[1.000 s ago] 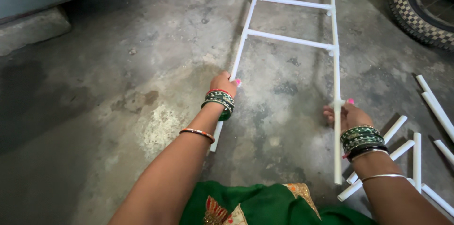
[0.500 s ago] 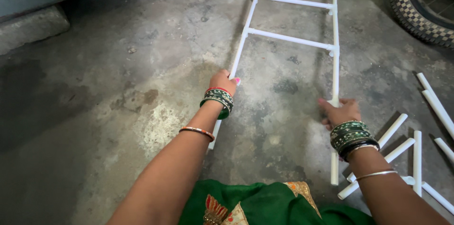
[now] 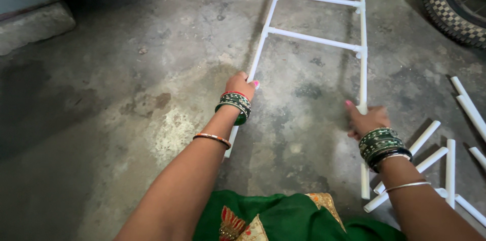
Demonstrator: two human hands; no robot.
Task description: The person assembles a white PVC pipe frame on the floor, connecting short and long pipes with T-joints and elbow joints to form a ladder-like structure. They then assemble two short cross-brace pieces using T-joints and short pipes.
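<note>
From the head camera, looking down, my left hand [image 3: 240,85] is clenched around the left rail of a white pipe ladder frame [image 3: 314,38], fingers wrapped over the top of the pipe, one pink nail showing at the rail's right edge. The frame lies flat on the concrete floor [image 3: 126,94] and runs away from me toward the top of the view, with three rungs visible joining its two long rails. The left rail passes under my wrist and ends on the floor near my forearm.

My right hand [image 3: 369,119] rests on the right rail where it comes out of a small joint, fingers spread and pointing left, released rather than gripping (the palm covers the pipe, so I cannot tell how much of it touches). The rail carries on below my wrist and ends close to my knee.

Green bangles [image 3: 234,105] stack on my left wrist, and a similar stack sits on my right. Loose white pipe pieces [image 3: 424,139] lie on the floor just right of my right hand, some crossing one another. A tyre [image 3: 445,5] with a checkered tread sits at the upper right, well apart from the frame. My green garment [image 3: 273,218] fills the bottom edge.
</note>
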